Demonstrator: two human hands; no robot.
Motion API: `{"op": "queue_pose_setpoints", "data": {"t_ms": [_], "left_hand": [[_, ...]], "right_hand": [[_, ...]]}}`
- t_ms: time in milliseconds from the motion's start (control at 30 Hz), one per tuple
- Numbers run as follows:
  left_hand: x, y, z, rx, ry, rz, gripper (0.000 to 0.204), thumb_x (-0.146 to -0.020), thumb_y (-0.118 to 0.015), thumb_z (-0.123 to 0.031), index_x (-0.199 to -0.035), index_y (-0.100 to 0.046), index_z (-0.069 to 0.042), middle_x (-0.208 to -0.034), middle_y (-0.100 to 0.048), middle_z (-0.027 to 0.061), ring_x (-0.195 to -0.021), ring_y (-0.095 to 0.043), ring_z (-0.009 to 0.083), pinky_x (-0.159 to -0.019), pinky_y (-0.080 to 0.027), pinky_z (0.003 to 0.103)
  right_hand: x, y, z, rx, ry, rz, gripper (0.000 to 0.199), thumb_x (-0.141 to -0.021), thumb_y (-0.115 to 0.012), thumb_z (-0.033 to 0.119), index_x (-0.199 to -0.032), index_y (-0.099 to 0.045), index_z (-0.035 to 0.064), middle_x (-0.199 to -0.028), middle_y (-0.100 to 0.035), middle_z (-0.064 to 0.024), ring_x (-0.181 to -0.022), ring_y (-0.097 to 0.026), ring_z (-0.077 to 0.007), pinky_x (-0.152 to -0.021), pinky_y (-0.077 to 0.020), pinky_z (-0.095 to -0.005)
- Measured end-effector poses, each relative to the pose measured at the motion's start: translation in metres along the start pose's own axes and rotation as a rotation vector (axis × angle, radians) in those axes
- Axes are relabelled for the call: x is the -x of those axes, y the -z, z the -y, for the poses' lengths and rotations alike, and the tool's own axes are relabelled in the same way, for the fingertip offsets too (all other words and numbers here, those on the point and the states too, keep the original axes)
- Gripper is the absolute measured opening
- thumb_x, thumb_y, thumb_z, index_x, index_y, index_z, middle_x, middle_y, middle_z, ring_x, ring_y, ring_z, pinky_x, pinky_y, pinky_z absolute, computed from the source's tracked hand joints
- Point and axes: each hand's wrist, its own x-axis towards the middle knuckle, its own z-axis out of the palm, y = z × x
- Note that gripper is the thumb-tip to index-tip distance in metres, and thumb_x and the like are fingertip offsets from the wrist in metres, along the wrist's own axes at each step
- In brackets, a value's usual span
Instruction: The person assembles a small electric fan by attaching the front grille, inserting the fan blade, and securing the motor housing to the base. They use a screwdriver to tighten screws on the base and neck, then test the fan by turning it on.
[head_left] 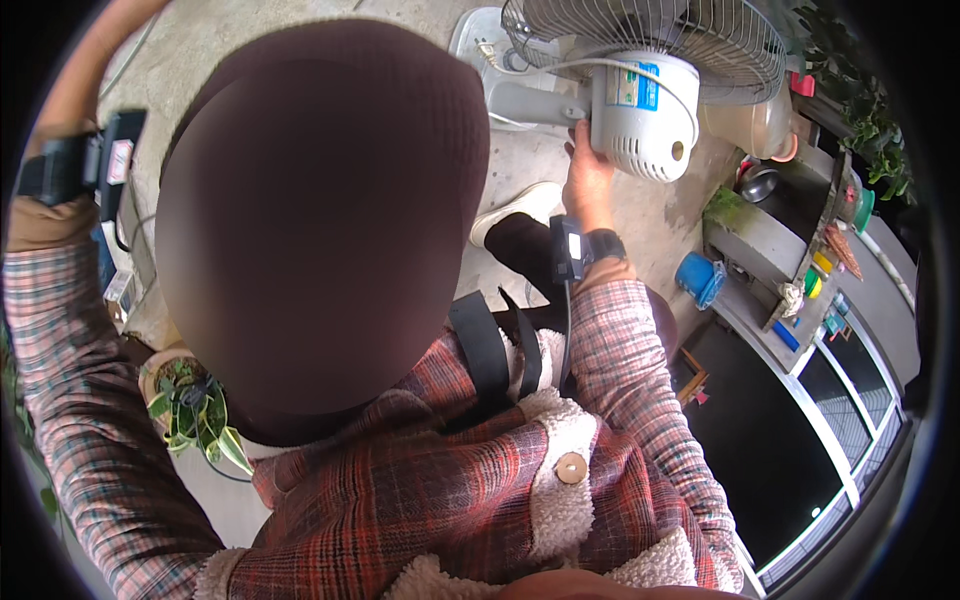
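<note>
My right hand (587, 180) grips a white electric fan at the back, where its rounded motor housing (645, 120) meets the pale stem (530, 103). Part of the fingers is hidden behind the housing. The wire guard (650, 25) faces away from me, and a white cord loops over the housing. On the concrete floor rests the fan's pale base (468, 38). My left forearm (85, 75) stretches up along the left side, and its hand is beyond the picture's upper edge. A large dark brown rounded shape (320, 220), partly ribbed and blurred, covers the middle.
A potted plant (190, 400) with variegated leaves stands at the lower left. To the right are a blue bucket (698, 280), a concrete trough (755, 225) with a metal bowl (758, 183), and a pale translucent container (745, 125). Green foliage (865, 110) hangs at the far right.
</note>
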Motion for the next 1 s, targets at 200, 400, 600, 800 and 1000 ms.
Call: {"op": "queue_pose_setpoints", "data": {"t_ms": [200, 400, 600, 800, 1000], "left_hand": [[0.017, -0.059, 0.155, -0.319, 0.222, -0.215, 0.037, -0.088, -0.062, -0.027, -0.120, -0.061, -0.007, -0.106, -0.068, 0.0180, -0.103, -0.064, 0.0331, -0.088, -0.050, 0.042], [0.041, -0.045, 0.203, -0.425, 0.647, -0.458, 0.034, -0.087, -0.062, -0.032, -0.113, -0.064, -0.010, -0.104, -0.068, 0.0151, -0.100, -0.064, 0.0322, -0.087, -0.050, 0.041], [0.009, -0.082, 0.196, -0.395, 0.540, -0.312, 0.028, -0.089, -0.061, -0.029, -0.111, -0.064, -0.013, -0.110, -0.066, 0.0116, -0.102, -0.063, 0.0312, -0.087, -0.050, 0.041], [-0.070, -0.187, 0.148, -0.605, -0.118, 0.047, 0.045, -0.086, -0.059, -0.015, -0.130, -0.050, -0.020, -0.129, -0.054, 0.0092, -0.111, -0.057, 0.0291, -0.086, -0.050, 0.042], [-0.148, -0.240, 0.124, -0.842, -0.646, 0.043, 0.026, -0.083, -0.059, -0.014, -0.108, -0.064, -0.006, -0.116, -0.057, 0.0148, -0.106, -0.055, 0.0272, -0.087, -0.049, 0.040]], "right_hand": [[0.004, 0.013, 0.003, 0.102, -0.115, 0.039, 0.049, -0.093, -0.063, 0.028, -0.125, -0.049, -0.0062, -0.119, -0.058, -0.0145, -0.111, -0.058, -0.0227, -0.093, -0.0493, -0.0346], [-0.002, -0.005, 0.004, -0.028, -0.114, -0.015, 0.054, -0.091, -0.064, 0.030, -0.131, -0.048, -0.0027, -0.121, -0.059, -0.0134, -0.107, -0.061, -0.0221, -0.088, -0.0508, -0.0351], [0.002, -0.003, -0.003, 0.046, -0.165, -0.044, 0.053, -0.091, -0.063, 0.031, -0.130, -0.049, -0.0014, -0.118, -0.060, -0.0136, -0.104, -0.061, -0.0213, -0.084, -0.0496, -0.0338], [0.007, 0.002, 0.003, 0.012, -0.244, 0.051, 0.048, -0.096, -0.060, 0.026, -0.131, -0.044, -0.0035, -0.124, -0.054, -0.0137, -0.112, -0.058, -0.0260, -0.095, -0.0476, -0.0356], [0.014, -0.010, 0.016, -0.039, -0.226, 0.021, 0.048, -0.095, -0.061, 0.024, -0.132, -0.043, -0.0014, -0.121, -0.055, -0.0126, -0.111, -0.058, -0.0273, -0.094, -0.0480, -0.0390]]}}
